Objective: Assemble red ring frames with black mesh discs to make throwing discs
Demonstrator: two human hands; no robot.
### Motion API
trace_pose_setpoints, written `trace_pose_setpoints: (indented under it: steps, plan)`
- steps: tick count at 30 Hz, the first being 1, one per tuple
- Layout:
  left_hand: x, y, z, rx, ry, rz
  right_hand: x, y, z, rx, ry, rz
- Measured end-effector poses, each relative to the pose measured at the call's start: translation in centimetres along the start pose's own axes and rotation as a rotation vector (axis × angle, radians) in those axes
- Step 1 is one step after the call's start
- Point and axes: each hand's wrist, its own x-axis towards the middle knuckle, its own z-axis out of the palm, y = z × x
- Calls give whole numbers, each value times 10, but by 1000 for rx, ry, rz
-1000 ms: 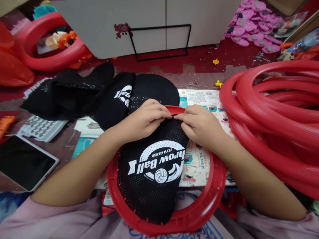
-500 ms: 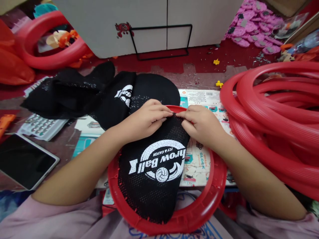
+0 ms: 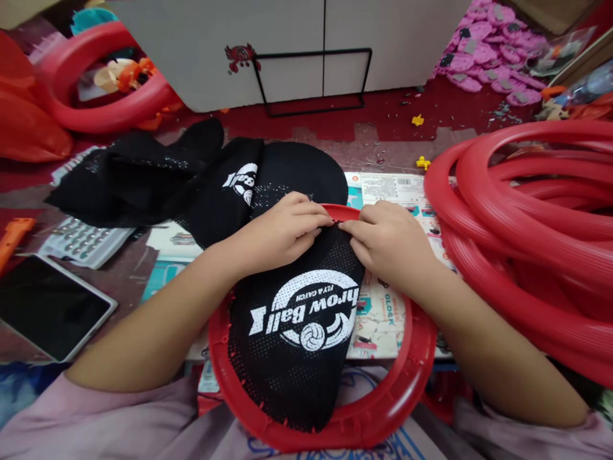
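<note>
A red plastic ring point(image 3: 407, 377) lies in front of me over printed sheets. A black mesh net point(image 3: 287, 358) with a white "Throw Ball" print is stretched across the ring's left part. My left hand point(image 3: 280, 231) and my right hand point(image 3: 390, 241) meet at the ring's far rim. Both are closed, pinching the top edge of the black mesh against the rim, fingertips almost touching each other.
A pile of black mesh nets point(image 3: 158, 176) lies behind my left hand. Several red rings point(image 3: 527, 223) are stacked at the right. A tablet point(image 3: 45, 306), a calculator point(image 3: 81, 239), a white cabinet point(image 3: 287, 45) and pink parts point(image 3: 488, 51) surround the work spot.
Hardly anything differs. Both hands stay pinched on the mesh edge at the ring's far rim; the view has shifted slightly.
</note>
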Motion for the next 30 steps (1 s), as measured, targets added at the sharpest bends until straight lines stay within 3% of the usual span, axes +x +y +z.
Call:
trace_pose_setpoints:
  steps: [8, 13, 18, 21, 25, 27, 30]
  plan:
    - [-4, -4, -11, 41, 4, -120, -17, -20, -19, -19, -198, -173]
    - [-4, -9, -10, 101, 62, -182, -17, -26, -21, -48, -296, -14]
    - [-5, -11, -15, 148, -13, -237, -8, -15, -9, -1, -225, 93]
    - [-7, -11, -20, 138, -89, -252, -5, -10, -5, 196, -31, 121]
    - [-10, -8, -27, 120, -156, -230, -5, -6, -5, 631, 214, 190]
    - [-11, -5, -28, 106, -176, -208, -5, -5, -5, 839, 186, 281]
    - [-8, 2, -26, 132, -119, -235, -5, -5, -3, 1030, -2, 383]
